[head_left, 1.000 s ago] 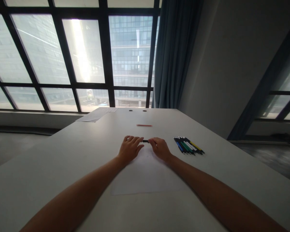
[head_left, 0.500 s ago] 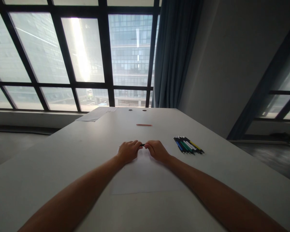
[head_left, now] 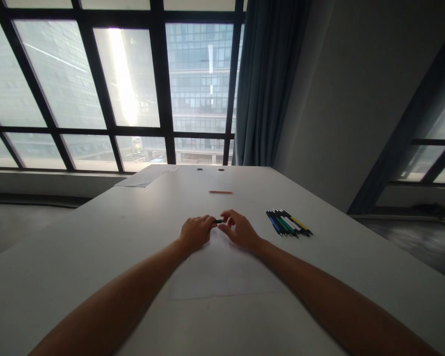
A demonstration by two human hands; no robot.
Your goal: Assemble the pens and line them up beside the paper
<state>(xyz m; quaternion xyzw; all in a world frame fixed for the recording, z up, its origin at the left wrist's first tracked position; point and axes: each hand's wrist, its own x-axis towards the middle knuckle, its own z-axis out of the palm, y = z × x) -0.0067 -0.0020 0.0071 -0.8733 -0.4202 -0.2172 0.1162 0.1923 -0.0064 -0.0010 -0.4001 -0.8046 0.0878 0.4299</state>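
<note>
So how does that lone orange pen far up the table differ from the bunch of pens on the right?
The orange pen lies alone; the bunch of pens is packed side by side. The orange pen lies crosswise, while the bunch slants diagonally. It is orange all over; the bunch shows dark barrels with blue, green, white and yellow. Both rest flat on the white table, untouched by either hand.

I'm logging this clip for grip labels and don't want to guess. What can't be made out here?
- Dark pen: head view; only a short piece shows between the left hand and right hand; the fingers hide the rest.
- Pen row: too small to count surely.
- Orange stick: too small to say whether pen or pencil.
- Far sheets: any print is too small to read.
- White paper: forearms cover its side edges.
</note>
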